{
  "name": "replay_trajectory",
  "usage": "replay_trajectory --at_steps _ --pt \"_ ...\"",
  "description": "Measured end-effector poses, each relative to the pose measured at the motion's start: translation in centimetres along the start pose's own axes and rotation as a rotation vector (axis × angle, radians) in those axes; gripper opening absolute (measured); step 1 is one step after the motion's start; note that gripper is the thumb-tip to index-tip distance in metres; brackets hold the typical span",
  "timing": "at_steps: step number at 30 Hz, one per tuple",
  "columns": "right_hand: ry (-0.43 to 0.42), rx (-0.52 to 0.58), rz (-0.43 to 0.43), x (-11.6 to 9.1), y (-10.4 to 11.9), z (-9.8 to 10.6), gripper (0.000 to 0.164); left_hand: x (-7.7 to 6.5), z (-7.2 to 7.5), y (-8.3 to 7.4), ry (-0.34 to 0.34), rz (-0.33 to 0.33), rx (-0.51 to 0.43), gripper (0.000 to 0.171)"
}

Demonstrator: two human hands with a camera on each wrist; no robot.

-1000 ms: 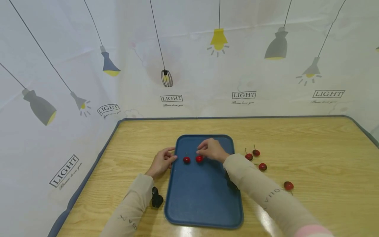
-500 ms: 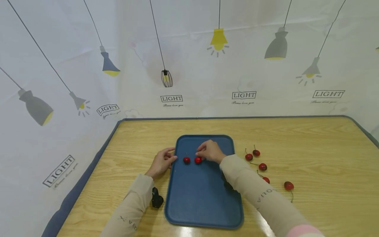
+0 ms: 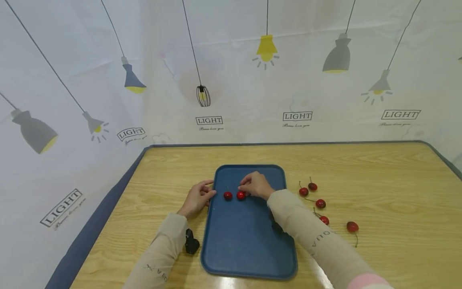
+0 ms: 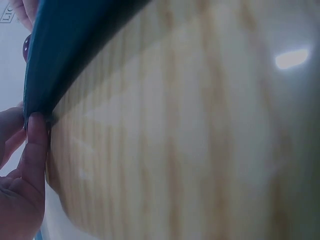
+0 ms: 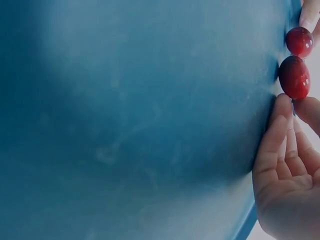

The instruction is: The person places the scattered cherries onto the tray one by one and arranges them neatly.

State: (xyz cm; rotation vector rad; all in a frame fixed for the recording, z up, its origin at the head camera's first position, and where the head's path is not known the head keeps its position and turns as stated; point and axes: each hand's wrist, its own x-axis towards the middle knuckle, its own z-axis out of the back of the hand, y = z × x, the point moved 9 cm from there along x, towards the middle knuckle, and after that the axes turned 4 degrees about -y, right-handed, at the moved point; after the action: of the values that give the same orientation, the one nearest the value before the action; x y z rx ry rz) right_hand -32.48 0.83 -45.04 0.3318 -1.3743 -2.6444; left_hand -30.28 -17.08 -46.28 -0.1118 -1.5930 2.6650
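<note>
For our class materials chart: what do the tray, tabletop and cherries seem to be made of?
The tray: probably moulded plastic, smooth with a soft sheen, given its even blue and rounded rim.
The tabletop: glossy wood or wood-look laminate; it shows grain streaks and bright reflections.
The cherries: real fruit or plastic imitations; shiny red surfaces and thin stems fit either.

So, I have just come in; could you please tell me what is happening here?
Someone is handling cherries with both hands. The right hand pinches a cherry at the tray, next to another cherry lying there. The left hand holds the tray's left edge. Five more cherries lie on the table, to the right of the tray.
</note>
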Motion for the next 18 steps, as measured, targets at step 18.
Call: replay_trajectory --at_steps 18 --pt "-0.008 0.057 -0.064 0.04 -0.79 0.05 0.018 -0.14 0.01 -0.08 0.003 0.003 -0.004 0.042"
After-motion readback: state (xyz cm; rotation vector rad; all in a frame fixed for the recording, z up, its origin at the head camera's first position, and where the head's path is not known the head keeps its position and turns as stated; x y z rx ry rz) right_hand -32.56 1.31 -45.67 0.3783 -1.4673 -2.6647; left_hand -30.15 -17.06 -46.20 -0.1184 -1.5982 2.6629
